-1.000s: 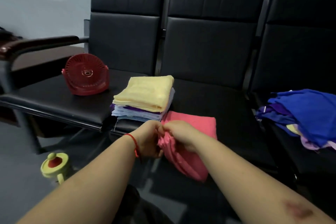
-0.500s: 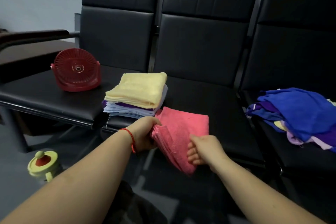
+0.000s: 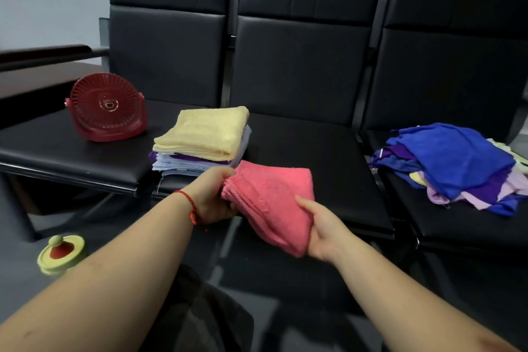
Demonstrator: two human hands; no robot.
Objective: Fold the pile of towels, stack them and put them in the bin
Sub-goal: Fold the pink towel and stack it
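Black padded seats form the bench (image 3: 300, 151), with a grey wall behind. Left hand (image 3: 213, 194) grips the bunched upper corner of the pink towel (image 3: 271, 200); right hand (image 3: 321, 230) pinches its lower edge. Towel's long axis runs diagonally from upper left down to lower right, half over the seat edge. Folded stack (image 3: 203, 140) lies just beyond the left hand, the nearer one. Unfolded pile (image 3: 457, 163) sits well apart to the right. Red fan (image 3: 105, 107) stands left of the stack, not obstructing. No bin visible

left hand (image 3: 213, 197): fingers curled, gripping | right hand (image 3: 324, 233): thumb on top, pinching | both forearms extended forward
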